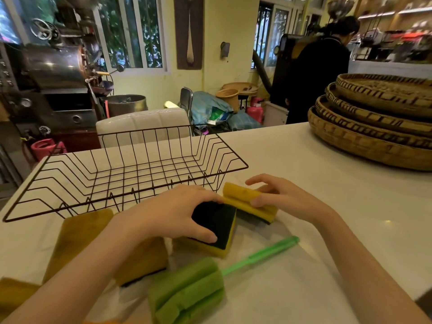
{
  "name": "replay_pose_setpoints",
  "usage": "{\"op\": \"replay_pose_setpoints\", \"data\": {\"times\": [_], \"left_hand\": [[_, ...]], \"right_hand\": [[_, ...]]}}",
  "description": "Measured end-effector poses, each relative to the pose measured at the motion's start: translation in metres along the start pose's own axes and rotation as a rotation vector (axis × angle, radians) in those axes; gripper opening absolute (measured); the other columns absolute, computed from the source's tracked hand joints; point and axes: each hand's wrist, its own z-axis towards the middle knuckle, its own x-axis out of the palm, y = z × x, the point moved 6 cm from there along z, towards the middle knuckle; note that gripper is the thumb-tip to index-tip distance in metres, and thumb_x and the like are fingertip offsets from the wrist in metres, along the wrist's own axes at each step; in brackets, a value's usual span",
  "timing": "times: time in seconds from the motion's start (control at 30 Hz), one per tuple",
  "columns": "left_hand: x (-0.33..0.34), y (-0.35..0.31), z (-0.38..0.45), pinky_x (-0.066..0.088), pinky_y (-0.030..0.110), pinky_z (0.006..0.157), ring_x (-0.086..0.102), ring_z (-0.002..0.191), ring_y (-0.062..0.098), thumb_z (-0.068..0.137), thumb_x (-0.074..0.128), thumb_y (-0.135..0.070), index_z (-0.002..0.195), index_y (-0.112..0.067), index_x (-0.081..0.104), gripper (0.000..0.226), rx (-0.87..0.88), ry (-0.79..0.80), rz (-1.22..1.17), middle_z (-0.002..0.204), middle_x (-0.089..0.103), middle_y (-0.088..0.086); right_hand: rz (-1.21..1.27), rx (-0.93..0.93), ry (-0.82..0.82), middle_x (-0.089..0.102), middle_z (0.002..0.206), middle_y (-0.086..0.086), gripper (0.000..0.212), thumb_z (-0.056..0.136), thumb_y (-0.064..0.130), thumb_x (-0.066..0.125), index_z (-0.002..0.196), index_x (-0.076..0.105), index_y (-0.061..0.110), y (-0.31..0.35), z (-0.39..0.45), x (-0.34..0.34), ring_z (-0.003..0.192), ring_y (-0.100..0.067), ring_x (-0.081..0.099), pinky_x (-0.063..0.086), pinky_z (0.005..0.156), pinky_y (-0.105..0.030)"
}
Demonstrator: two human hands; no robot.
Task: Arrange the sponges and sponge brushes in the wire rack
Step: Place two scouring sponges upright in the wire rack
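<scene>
Green foam, the head of a sponge brush [187, 292], is lying nearest the viewer, below and toward the wrist side of the left fingers, its slim green handle [261, 256] running up and to the right so the long axis is pointing diagonally away, ending below the right wrist. Just above it, the left hand [177, 213] is gripping a yellow scouring sponge [218, 226], dark scrub face up; the thumb is pressing the near edge and the fingers are curling over the far edge, and the sponge is sitting tilted with one corner pointing toward the viewer. Touching the left fingertips on their right, a second yellow sponge [250, 203] is lying with its long axis running from upper left to lower right, dark pad underneath; the right hand [282, 195] is resting on it with fingers loosely spread, fingertips on its top and near side, not clamped around it. Under the left forearm, more yellow sponges [77, 235] are lying flat on the white table [327, 183]. Beyond both sets of fingertips, the black wire rack [126, 169] is standing with nothing inside, its long axis running left to right. Far to the right of the right fingers, woven trays [374, 122] are sitting stacked.
</scene>
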Motion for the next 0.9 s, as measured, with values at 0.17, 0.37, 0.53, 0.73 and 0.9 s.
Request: {"op": "replay_pose_setpoints", "data": {"times": [0.17,0.37,0.53,0.73,0.9], "left_hand": [[0.005,0.004,0.002,0.04,0.022,0.092,0.042,0.11,0.004,0.075,0.062,-0.049,0.13,-0.037,0.038,0.06,-0.02,0.013,0.002,0.125,0.049,-0.013],[0.008,0.003,0.001,0.039,0.02,0.09,0.043,0.108,0.003,0.081,0.057,-0.047,0.13,-0.039,0.039,0.053,-0.023,0.036,-0.02,0.128,0.049,-0.013],[0.011,0.004,0.001,0.035,0.018,0.086,0.037,0.107,0.001,0.08,0.054,-0.051,0.132,-0.04,0.033,0.057,-0.043,0.073,0.009,0.132,0.044,-0.013],[0.017,0.0,0.001,0.042,0.028,0.092,0.041,0.113,0.008,0.074,0.049,-0.066,0.128,-0.038,0.034,0.063,-0.097,-0.027,0.041,0.129,0.044,-0.013],[0.024,-0.009,0.005,0.039,0.03,0.093,0.043,0.109,0.009,0.073,0.049,-0.065,0.121,-0.033,0.038,0.059,-0.061,-0.136,0.093,0.122,0.049,-0.011]], "right_hand": [[0.072,0.034,-0.076,0.063,0.097,-0.023,0.04,0.082,0.032,0.043,0.097,0.065,0.001,-0.003,0.003,-0.011,0.078,-0.016,0.057,0.048,0.064,-0.018],[0.049,0.113,-0.055,0.062,0.091,0.001,0.028,0.092,0.016,0.036,0.1,0.062,0.021,-0.013,0.006,-0.009,0.08,-0.012,0.06,0.05,0.054,-0.019],[-0.048,0.091,-0.185,0.061,0.102,-0.004,0.029,0.091,0.012,0.037,0.11,0.053,0.028,-0.019,0.006,-0.019,0.087,-0.017,0.059,0.049,0.062,-0.022],[-0.132,-0.021,-0.3,0.058,0.11,0.002,0.025,0.092,0.015,0.042,0.106,0.058,0.026,-0.012,0.006,-0.026,0.092,-0.011,0.055,0.042,0.066,-0.014],[-0.126,-0.1,-0.18,0.047,0.122,0.011,0.048,0.075,0.042,0.067,0.12,0.049,0.035,-0.001,0.005,-0.01,0.112,-0.009,0.047,0.043,0.08,-0.019]]}}
